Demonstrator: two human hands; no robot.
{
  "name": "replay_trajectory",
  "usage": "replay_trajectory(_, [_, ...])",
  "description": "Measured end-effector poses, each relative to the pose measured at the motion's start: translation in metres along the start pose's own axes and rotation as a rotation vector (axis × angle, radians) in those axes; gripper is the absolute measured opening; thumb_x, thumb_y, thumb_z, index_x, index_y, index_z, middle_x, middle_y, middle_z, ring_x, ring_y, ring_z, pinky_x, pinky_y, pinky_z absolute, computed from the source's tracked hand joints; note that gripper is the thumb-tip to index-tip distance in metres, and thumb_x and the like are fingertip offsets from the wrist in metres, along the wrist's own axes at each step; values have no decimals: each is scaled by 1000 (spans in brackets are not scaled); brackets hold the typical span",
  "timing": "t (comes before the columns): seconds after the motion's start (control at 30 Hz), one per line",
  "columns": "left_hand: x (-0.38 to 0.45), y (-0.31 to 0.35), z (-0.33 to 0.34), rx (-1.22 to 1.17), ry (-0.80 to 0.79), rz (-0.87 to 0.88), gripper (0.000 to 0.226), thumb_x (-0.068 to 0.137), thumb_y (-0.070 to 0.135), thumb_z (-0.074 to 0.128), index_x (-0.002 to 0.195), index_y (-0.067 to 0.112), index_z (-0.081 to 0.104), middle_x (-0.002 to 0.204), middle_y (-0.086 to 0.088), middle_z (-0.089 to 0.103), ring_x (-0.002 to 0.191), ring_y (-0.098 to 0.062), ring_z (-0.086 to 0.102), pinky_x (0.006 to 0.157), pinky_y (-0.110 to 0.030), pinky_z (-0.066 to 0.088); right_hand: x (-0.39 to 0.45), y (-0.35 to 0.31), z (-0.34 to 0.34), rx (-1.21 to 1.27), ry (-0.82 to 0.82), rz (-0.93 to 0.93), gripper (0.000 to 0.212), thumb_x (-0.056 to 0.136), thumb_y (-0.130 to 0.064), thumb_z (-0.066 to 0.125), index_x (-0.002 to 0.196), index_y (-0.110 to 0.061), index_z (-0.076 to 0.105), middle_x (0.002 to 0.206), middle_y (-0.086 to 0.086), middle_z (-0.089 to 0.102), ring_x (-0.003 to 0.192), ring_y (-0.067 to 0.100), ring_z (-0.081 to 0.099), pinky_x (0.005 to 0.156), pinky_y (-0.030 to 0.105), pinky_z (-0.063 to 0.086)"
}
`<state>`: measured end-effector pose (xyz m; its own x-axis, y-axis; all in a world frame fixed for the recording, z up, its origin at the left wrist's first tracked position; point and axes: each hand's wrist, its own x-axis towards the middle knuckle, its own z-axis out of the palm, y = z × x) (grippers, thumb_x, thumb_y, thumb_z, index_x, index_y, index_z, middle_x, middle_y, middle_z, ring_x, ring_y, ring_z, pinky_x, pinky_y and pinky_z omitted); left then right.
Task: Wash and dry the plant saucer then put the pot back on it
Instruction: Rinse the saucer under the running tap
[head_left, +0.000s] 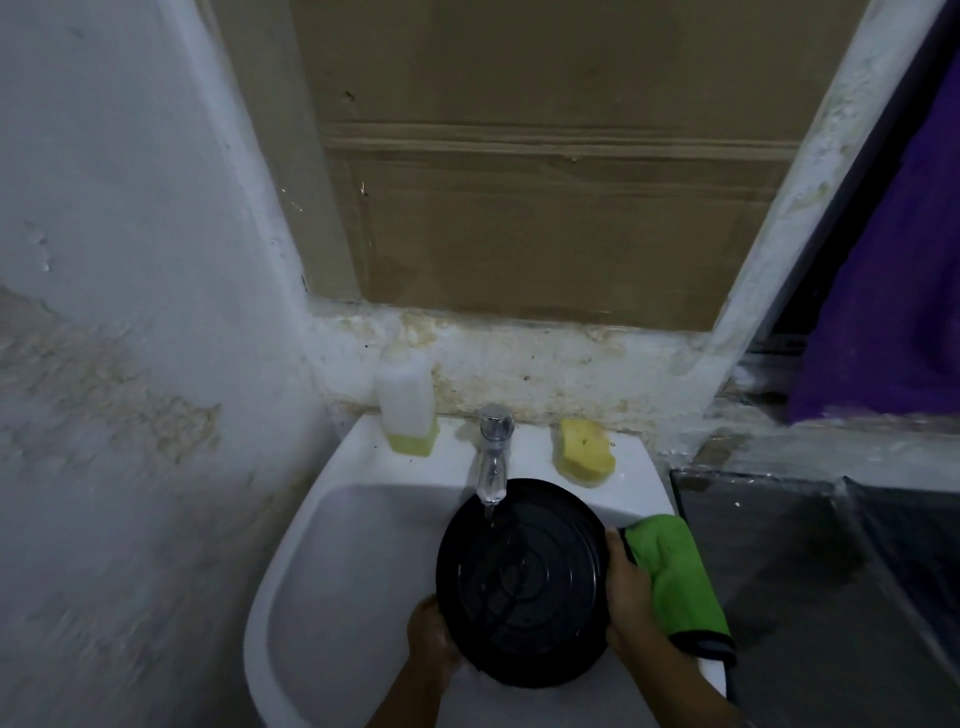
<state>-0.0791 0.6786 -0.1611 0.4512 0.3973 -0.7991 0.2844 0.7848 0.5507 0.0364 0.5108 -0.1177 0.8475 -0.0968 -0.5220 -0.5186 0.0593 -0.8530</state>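
A round black plant saucer (524, 582) with ringed ridges is held tilted over the white sink (332, 561). Water runs from the chrome tap (493, 457) onto its upper part. My left hand (431, 634) grips the saucer's lower left rim. My right hand (628, 597) grips its right rim. A green cloth (675, 577) lies on the sink's right edge, just beside my right hand. The pot is not in view.
A plastic bottle (408, 410) with a little yellow liquid stands on the sink's back ledge, left of the tap. A yellow sponge (584, 452) lies to the tap's right. Cardboard (561, 171) covers the opening above. A dark surface (831, 571) lies at right, purple fabric (898, 291) above it.
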Motion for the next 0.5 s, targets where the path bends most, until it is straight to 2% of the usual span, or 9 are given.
replay_trajectory(0.03, [-5, -1, 3, -68, -99, -14, 29, 98, 15, 35, 104, 2, 59, 109, -21, 54, 89, -35, 55, 76, -41, 47, -1, 0, 1, 19, 7, 2, 33, 92, -38, 55, 96, -7, 67, 91, 13, 66, 81, 26, 61, 79, 34, 48])
replay_trajectory(0.07, [-8, -2, 6, -132, -184, -38, 39, 100, 27, 30, 111, 3, 58, 114, -19, 55, 102, -38, 54, 86, -45, 45, -3, 0, 2, 36, 12, 10, 33, 91, -38, 55, 95, -8, 67, 88, 11, 67, 77, 24, 60, 75, 33, 47])
replay_trajectory(0.13, [-7, -3, 7, -192, -256, -110, 55, 98, 46, 21, 121, 9, 54, 123, -16, 55, 122, -40, 47, 105, -50, 37, -6, 1, 4, 79, 18, 41, 32, 90, -39, 56, 93, -9, 67, 86, 10, 67, 75, 22, 61, 74, 33, 47])
replay_trajectory(0.17, [-5, -3, 8, -193, -269, -113, 57, 98, 48, 21, 123, 9, 55, 126, -16, 55, 125, -40, 45, 108, -51, 34, -7, 1, 4, 93, 18, 55, 32, 90, -39, 56, 90, -10, 68, 86, 9, 68, 76, 23, 61, 74, 34, 48])
replay_trajectory(0.23, [0, 0, 8, -103, -215, -59, 55, 98, 41, 25, 123, 4, 56, 126, -20, 57, 120, -41, 50, 105, -54, 38, -8, 2, 3, 89, 6, 79, 30, 88, -40, 56, 84, -14, 69, 85, 9, 68, 79, 24, 62, 78, 36, 51])
replay_trajectory(0.3, [7, 1, 10, 70, -58, 24, 53, 98, 37, 27, 122, 0, 56, 123, -24, 58, 112, -41, 55, 101, -56, 43, -10, 1, 1, 82, -19, 78, 28, 88, -38, 55, 81, -15, 69, 86, 10, 68, 80, 25, 61, 80, 40, 49])
replay_trajectory(0.37, [10, 4, 11, 165, 93, 71, 53, 99, 35, 28, 121, -4, 56, 122, -27, 58, 106, -39, 57, 99, -52, 45, -10, -1, -3, 40, -42, 45, 30, 90, -36, 51, 73, -18, 67, 84, 10, 65, 77, 23, 58, 75, 39, 47])
replay_trajectory(0.43, [12, 7, 12, 222, 148, 62, 54, 100, 34, 28, 123, -7, 53, 125, -29, 56, 110, -41, 55, 101, -50, 44, -8, -6, -8, -50, -63, 9, 35, 91, -35, 48, 65, -19, 64, 75, 10, 63, 73, 23, 56, 68, 38, 44])
replay_trajectory(0.5, [15, 10, 13, 300, 158, 70, 55, 101, 34, 29, 122, -12, 53, 126, -30, 55, 114, -42, 54, 102, -47, 43, -3, -12, -13, -149, -74, -61, 32, 90, -30, 46, 67, -15, 62, 72, 11, 62, 73, 25, 56, 69, 41, 45])
